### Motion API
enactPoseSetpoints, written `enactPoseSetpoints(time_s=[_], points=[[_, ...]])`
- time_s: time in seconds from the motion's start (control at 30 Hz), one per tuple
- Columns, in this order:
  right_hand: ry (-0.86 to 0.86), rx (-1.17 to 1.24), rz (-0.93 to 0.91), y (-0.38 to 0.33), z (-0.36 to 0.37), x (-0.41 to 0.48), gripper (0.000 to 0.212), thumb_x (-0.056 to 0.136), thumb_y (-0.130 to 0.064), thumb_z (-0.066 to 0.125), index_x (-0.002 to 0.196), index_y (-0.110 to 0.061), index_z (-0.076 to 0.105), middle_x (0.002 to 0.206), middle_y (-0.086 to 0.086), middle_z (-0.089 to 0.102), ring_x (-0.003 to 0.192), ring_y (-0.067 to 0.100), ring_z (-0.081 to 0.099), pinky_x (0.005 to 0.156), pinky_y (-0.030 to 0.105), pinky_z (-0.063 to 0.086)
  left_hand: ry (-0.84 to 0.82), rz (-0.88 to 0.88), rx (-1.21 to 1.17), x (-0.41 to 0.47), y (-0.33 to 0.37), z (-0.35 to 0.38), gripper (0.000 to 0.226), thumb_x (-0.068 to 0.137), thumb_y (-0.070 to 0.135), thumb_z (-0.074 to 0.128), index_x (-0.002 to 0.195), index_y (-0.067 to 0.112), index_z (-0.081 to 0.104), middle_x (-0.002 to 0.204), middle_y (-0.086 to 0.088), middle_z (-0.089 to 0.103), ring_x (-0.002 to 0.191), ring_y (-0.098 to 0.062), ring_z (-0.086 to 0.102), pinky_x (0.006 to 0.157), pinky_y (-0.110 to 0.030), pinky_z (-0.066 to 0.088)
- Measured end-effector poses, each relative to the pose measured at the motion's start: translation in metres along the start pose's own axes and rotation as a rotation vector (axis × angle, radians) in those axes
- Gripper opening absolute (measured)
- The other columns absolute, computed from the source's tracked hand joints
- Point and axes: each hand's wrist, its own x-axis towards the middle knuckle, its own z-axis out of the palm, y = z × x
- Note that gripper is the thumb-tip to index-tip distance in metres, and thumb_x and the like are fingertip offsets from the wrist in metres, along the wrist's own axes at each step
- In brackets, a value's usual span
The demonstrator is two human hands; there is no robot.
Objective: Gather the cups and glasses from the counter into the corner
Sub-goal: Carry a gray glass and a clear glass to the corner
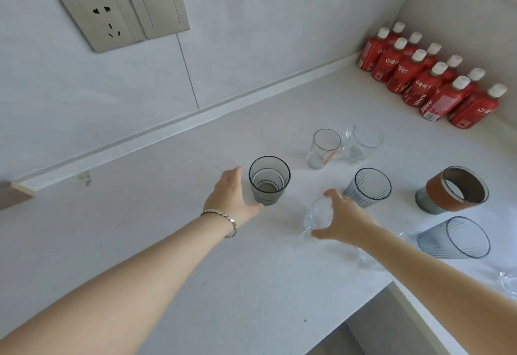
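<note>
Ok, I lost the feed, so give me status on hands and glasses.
Left hand open beside the grey tumbler. Right hand closing over a clear glass, grip unconfirmed. Red bottles fill the corner.

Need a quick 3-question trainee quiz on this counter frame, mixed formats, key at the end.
1. True or false: the left hand is closed around the smoky grey tumbler.
2. Which does the right hand cover? A) clear glass B) leather-banded cup C) red juice bottles
3. Fill in: the wall socket sits to the ____ of the blank switch plate.

Key: 1 false, the hand is open beside it. 2 A. 3 left.
</note>
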Motion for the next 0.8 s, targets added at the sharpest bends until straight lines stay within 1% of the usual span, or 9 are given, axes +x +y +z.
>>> enactPoseSetpoints(time_s=[0.07,0.13,0.2,0.27,0.4,0.47,0.53,0.6,0.8], points=[[0.017,0.004,-0.001,0.002,-0.004,-0.005,0.098,0.060,-0.044,0.081,0.136,-0.017,0.026,0.132,0.007,0.050,0.116,0.029,0.054,0.092,0.037,0.048,-0.015,0.001,-0.041,0.015,0.020,0.008,0.112,0.070,0.042,0.075,0.148,0.017,0.000,0.156,-0.003,0.008,0.141,-0.024,0.025,0.109,-0.040,0.035],[0.035,-0.005,-0.017,0.002,-0.009,-0.009,0.094,0.061,-0.044,0.080,0.135,-0.017,0.027,0.132,0.005,0.049,0.116,0.028,0.054,0.091,0.036,0.048,-0.057,-0.007,-0.014,0.028,0.031,0.016,0.122,0.066,0.043,0.078,0.148,0.017,-0.008,0.158,-0.002,0.000,0.143,-0.023,0.022,0.110,-0.041,0.035],[0.042,-0.017,-0.049,-0.001,-0.013,-0.014,0.091,0.063,-0.042,0.079,0.135,-0.019,0.027,0.133,0.004,0.049,0.116,0.026,0.054,0.090,0.035,0.047,-0.053,-0.017,0.005,0.035,0.034,0.023,0.114,0.069,0.041,0.076,0.148,0.016,-0.002,0.157,-0.003,0.005,0.138,-0.025,0.032,0.105,-0.041,0.040],[0.042,-0.045,-0.082,-0.008,-0.015,-0.018,0.089,0.064,-0.038,0.078,0.135,-0.022,0.027,0.133,0.003,0.048,0.114,0.025,0.054,0.089,0.032,0.046,0.023,-0.040,-0.042,0.036,0.030,0.028,0.102,0.070,0.037,0.075,0.146,0.015,0.011,0.151,-0.003,0.018,0.128,-0.028,0.044,0.095,-0.039,0.046],[0.035,-0.120,-0.134,-0.033,-0.015,-0.026,0.087,0.065,-0.034,0.077,0.136,-0.024,0.027,0.132,0.003,0.049,0.113,0.023,0.055,0.087,0.031,0.045,0.079,-0.090,-0.188,0.018,0.007,0.024,0.092,0.064,0.032,0.080,0.136,0.011,0.026,0.140,-0.004,0.029,0.114,-0.027,0.052,0.086,-0.036,0.050],[0.031,-0.140,-0.153,-0.052,-0.011,-0.032,0.087,0.065,-0.035,0.077,0.135,-0.025,0.027,0.132,0.002,0.049,0.112,0.024,0.056,0.087,0.032,0.047,0.102,-0.107,-0.302,-0.003,-0.015,0.014,0.091,0.063,0.030,0.081,0.134,0.012,0.027,0.136,-0.003,0.029,0.102,-0.024,0.052,0.082,-0.031,0.048],[0.030,-0.149,-0.189,-0.077,-0.004,-0.040,0.086,0.064,-0.035,0.076,0.135,-0.028,0.027,0.130,0.001,0.050,0.110,0.023,0.056,0.082,0.030,0.046,0.167,-0.119,-0.423,-0.031,-0.046,-0.002,0.091,0.064,0.028,0.082,0.135,0.013,0.025,0.133,-0.001,0.028,0.095,-0.016,0.044,0.080,-0.023,0.041],[0.025,-0.151,-0.244,-0.109,0.007,-0.049,0.086,0.064,-0.035,0.076,0.135,-0.030,0.028,0.129,-0.002,0.050,0.110,0.021,0.055,0.079,0.027,0.042,0.254,-0.127,-0.516,-0.062,-0.087,-0.024,0.091,0.063,0.025,0.083,0.134,0.015,0.027,0.128,0.003,0.030,0.100,-0.009,0.041,0.084,-0.019,0.035],[-0.009,-0.150,-0.465,-0.247,0.074,-0.090,0.087,0.064,-0.037,0.077,0.136,-0.037,0.029,0.129,-0.007,0.049,0.112,0.016,0.053,0.084,0.024,0.041,0.489,-0.274,-0.543,-0.167,-0.243,-0.094,0.093,0.056,0.022,0.087,0.130,0.018,0.031,0.121,0.007,0.037,0.109,-0.007,0.043,0.095,-0.027,0.044]])
